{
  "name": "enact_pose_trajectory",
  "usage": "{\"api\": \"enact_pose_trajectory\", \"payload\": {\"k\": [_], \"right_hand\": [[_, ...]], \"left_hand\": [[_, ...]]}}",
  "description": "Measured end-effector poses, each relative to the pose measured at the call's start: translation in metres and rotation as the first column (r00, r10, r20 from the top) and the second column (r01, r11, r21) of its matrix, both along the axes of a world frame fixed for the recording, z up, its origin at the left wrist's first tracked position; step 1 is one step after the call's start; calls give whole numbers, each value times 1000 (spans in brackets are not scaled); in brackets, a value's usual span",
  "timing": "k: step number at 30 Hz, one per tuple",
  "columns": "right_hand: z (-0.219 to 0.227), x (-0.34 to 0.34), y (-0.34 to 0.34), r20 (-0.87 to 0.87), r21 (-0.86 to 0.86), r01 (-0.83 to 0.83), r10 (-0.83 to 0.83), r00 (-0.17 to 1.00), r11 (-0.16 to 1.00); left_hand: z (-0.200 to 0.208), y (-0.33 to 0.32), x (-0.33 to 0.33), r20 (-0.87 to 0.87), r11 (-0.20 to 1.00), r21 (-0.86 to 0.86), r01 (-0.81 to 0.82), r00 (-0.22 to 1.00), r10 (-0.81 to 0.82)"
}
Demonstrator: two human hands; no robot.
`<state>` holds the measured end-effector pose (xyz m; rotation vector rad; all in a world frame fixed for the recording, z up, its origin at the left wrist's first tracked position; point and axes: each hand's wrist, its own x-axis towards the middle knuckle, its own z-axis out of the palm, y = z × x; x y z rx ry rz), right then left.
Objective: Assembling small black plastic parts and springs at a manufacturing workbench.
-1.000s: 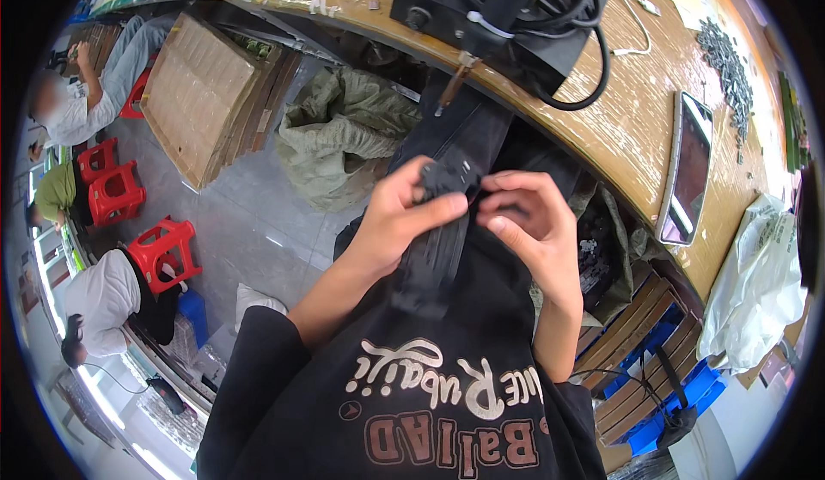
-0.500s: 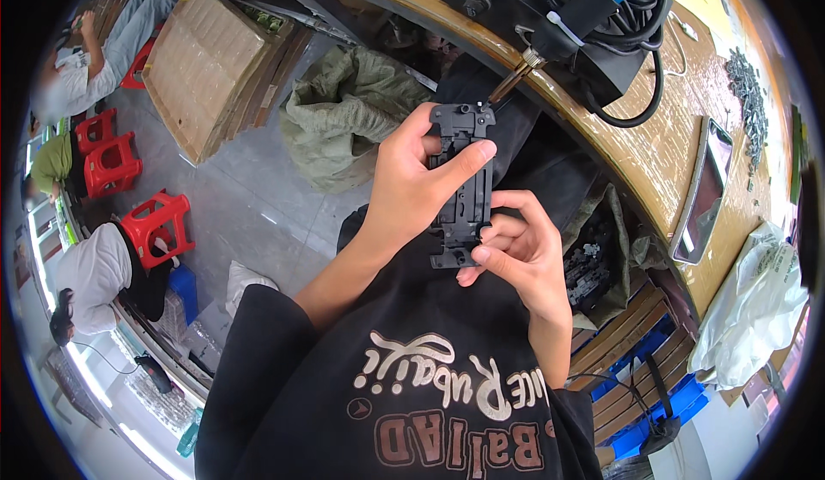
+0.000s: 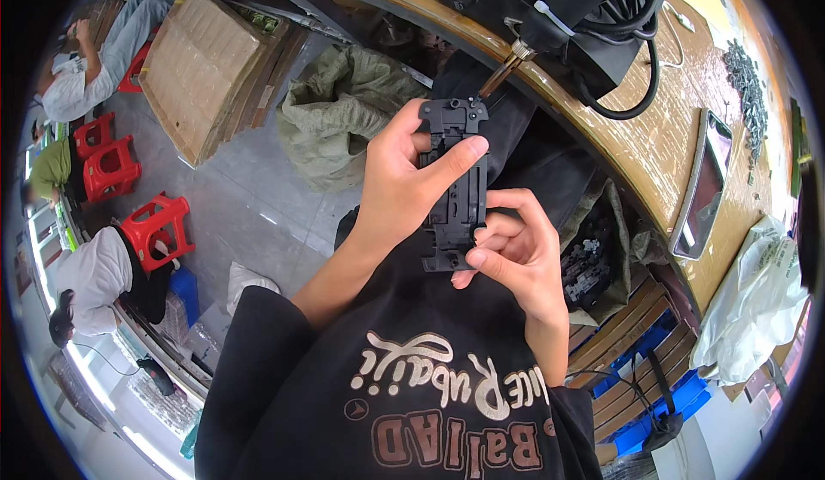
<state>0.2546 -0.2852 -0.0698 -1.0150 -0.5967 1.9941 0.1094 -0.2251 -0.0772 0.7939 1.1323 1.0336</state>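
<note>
A long black molded plastic part [image 3: 458,205] with slots and screw bosses is held in front of my body, its long side running away from me. My left hand [image 3: 404,175] grips its far half, thumb laid across the top and fingers underneath. At the near end, my right hand [image 3: 522,256] pinches the right corner between thumb and fingers. A tool like a soldering iron [image 3: 521,52], with a blue handle and metal barrel, is mounted at the bench edge. Its brown tip points at the part's far right corner; whether they touch I cannot tell.
The wooden bench [image 3: 632,149] curves along the right, carrying coiled black cable [image 3: 632,16], a phone [image 3: 706,183], small dark pieces [image 3: 746,93] and a plastic bag [image 3: 748,299]. Below it an open sack [image 3: 614,287] holds black parts. Leftward are cardboard [image 3: 202,72], red stools [image 3: 159,231] and seated people.
Both hands and the black plastic part have shifted slightly left in the picture, along with the tool and bench. My grip on the part looks the same.
</note>
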Motion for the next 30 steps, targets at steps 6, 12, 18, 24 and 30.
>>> {"api": "enact_pose_trajectory", "payload": {"k": [6, 12, 18, 24, 30], "right_hand": [[-1, 0, -1, -100, -17, 27, -29, 995, 999], [-3, -2, -1, -112, -30, 37, -40, 993, 999], [-7, -2, 3, -64, -34, 9, -11, 998, 999], [-7, -4, 4, -90, -26, 38, -40, 995, 999], [-4, -2, 5, -97, -30, 40, -43, 994, 999]], "left_hand": [[-4, -9, -5, 92, 985, 137, 109, 988, -122], [1, -7, -8, 96, 988, 45, 149, 984, -152], [-9, -5, -7, 48, 987, 59, 147, 988, -149], [-4, -2, -8, 73, 990, 33, 139, 987, -141], [-1, 0, -6, 56, 988, 56, 141, 988, -144]]}}
